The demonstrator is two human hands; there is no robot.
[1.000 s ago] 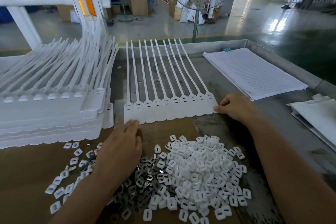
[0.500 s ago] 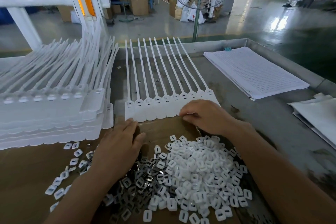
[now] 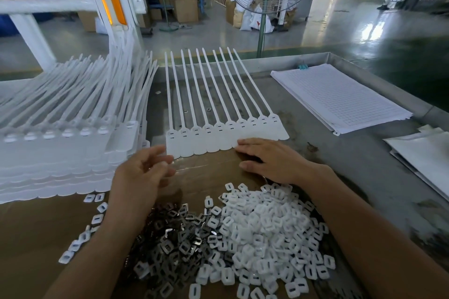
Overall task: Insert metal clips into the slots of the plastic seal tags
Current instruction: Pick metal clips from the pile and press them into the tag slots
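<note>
Both hands open: right hand (image 3: pixel 274 160) farther left on tag strip (image 3: pixel 209 139), left hand (image 3: pixel 143 172) higher.

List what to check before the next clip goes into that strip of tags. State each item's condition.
1. The strip of seal tags lies flat on the table, heads toward the person: ok.
2. The right hand presses flat on the strip's near right edge: ok.
3. The left hand holds a clip: cannot tell, it is blurred.
4. The metal clips lie just below the left hand: ok.
5. The slots are free of clips: cannot tell, too small.
6. The clips are kept apart from the white plastic pieces: not ok, the piles mix where they meet.
</note>
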